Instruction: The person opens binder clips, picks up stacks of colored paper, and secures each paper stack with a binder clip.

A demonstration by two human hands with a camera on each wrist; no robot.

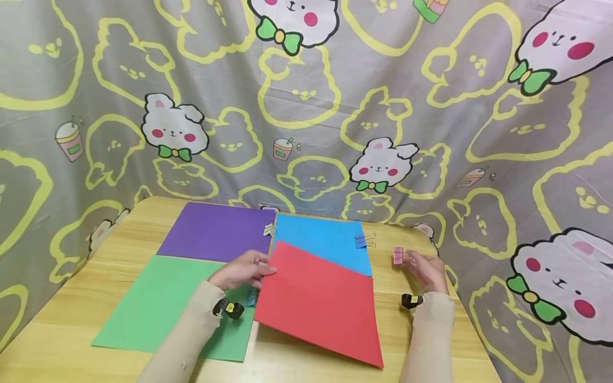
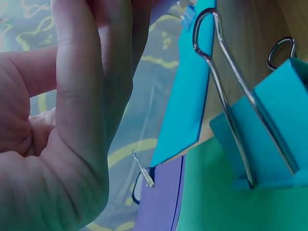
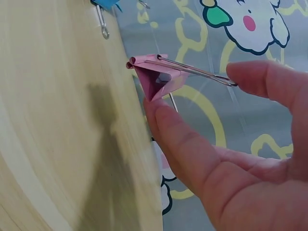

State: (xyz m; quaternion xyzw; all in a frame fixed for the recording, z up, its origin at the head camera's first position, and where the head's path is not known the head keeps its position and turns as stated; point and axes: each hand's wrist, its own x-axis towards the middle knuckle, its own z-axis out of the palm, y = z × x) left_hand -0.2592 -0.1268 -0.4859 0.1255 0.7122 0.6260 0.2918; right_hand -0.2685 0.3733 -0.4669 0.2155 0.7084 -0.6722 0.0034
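My left hand (image 1: 243, 270) pinches a red paper sheet (image 1: 321, 306) by its left edge. The sheet is tilted off the wooden table and overlaps the lower part of a blue sheet (image 1: 323, 236). Off to the right, my right hand (image 1: 429, 272) holds a pink binder clip (image 1: 398, 256) above the table. In the right wrist view the thumb is at the clip's wire handle (image 3: 207, 76) and the fingers lie beneath its body. A teal binder clip (image 2: 269, 130) sits on the green sheet's (image 1: 148, 303) right edge, close below my left hand.
A purple sheet (image 1: 217, 229) lies at the back left, with a pale yellow binder clip (image 1: 269, 229) on its right edge. Another binder clip (image 1: 362, 241), blue, grips the blue sheet's right edge. Patterned cloth (image 1: 306, 143) hangs behind the table (image 1: 122, 255).
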